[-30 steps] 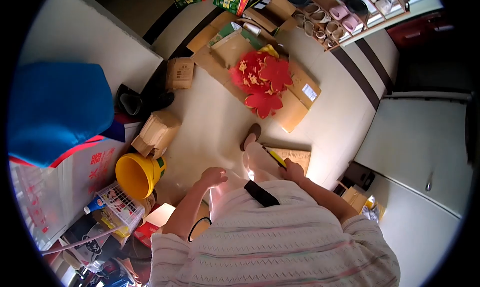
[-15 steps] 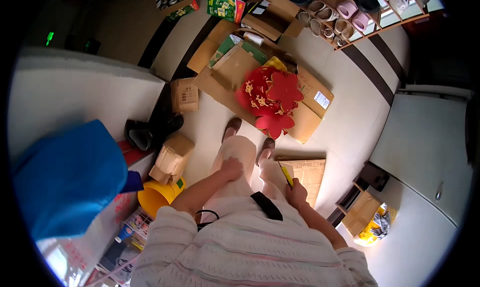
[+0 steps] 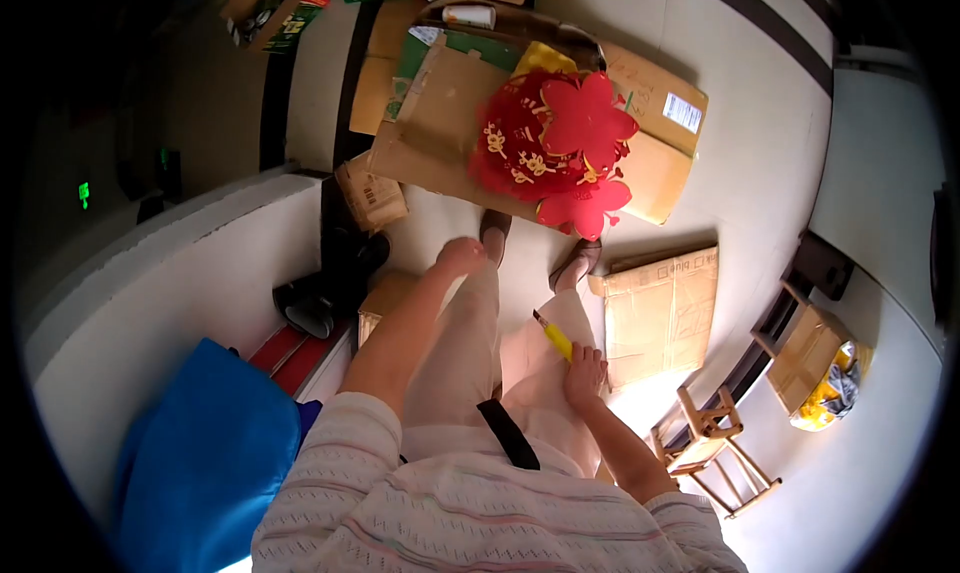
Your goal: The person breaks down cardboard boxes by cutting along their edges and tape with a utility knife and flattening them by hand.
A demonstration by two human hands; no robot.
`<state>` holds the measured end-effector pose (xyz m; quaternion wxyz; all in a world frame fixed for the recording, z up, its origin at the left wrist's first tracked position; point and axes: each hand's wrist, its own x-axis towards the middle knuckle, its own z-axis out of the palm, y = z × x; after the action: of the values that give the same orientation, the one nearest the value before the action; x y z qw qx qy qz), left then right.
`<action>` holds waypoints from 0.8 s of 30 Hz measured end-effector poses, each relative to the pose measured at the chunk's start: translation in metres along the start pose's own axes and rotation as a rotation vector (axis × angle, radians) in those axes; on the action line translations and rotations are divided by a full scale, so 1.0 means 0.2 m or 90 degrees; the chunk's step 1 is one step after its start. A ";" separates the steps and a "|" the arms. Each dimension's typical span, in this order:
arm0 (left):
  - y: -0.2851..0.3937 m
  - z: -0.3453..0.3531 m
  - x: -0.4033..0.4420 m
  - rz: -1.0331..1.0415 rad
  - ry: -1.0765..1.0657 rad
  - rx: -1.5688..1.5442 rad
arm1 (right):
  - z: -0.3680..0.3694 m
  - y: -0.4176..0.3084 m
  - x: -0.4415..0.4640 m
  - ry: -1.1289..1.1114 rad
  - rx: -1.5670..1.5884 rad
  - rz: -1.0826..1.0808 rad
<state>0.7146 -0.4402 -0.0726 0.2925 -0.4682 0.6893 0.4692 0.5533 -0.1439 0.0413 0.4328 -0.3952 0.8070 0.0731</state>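
A yellow utility knife (image 3: 553, 335) is gripped in my right hand (image 3: 586, 371), which rests by my right thigh; its blade end points forward and left. My left hand (image 3: 462, 254) is stretched forward at my left knee, with its fingers bent down out of sight. Ahead of my feet, red flower-shaped decorations (image 3: 585, 123) with gold characters lie on flattened cardboard (image 3: 445, 123). Neither hand touches them. Something yellow (image 3: 545, 59) shows behind the red pieces.
A folded cardboard box (image 3: 660, 313) lies right of my feet, with a wooden stool (image 3: 710, 433) nearer. An open carton (image 3: 808, 358) stands by the right wall. On the left are a small box (image 3: 370, 191), black shoes (image 3: 305, 305) and a blue cover (image 3: 210, 453).
My left hand has slid forward from the thigh to the knee. My right hand keeps hold of the knife. The view has shifted, bringing the stool into sight and hiding the yellow bucket.
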 end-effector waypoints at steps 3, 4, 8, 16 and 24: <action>-0.01 -0.05 0.29 0.020 0.116 -0.131 | 0.04 0.02 0.06 0.003 0.010 0.022; -0.06 -0.03 0.46 0.032 0.145 -0.209 | 0.05 0.03 0.08 0.000 0.014 0.029; 0.11 -0.19 0.73 0.150 0.250 -0.488 | 0.12 0.13 0.12 0.011 0.036 0.021; 0.10 -0.27 1.18 -0.012 0.357 -0.286 | 0.10 0.22 0.13 0.005 0.058 0.005; 0.32 -0.37 1.01 -0.242 0.361 -0.182 | 0.06 0.19 0.17 -0.029 0.063 0.002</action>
<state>0.5786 -0.5748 -0.1901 0.1035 -0.7353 0.5711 0.3498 0.5233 -0.1322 -0.0012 0.4697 -0.3705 0.8002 0.0428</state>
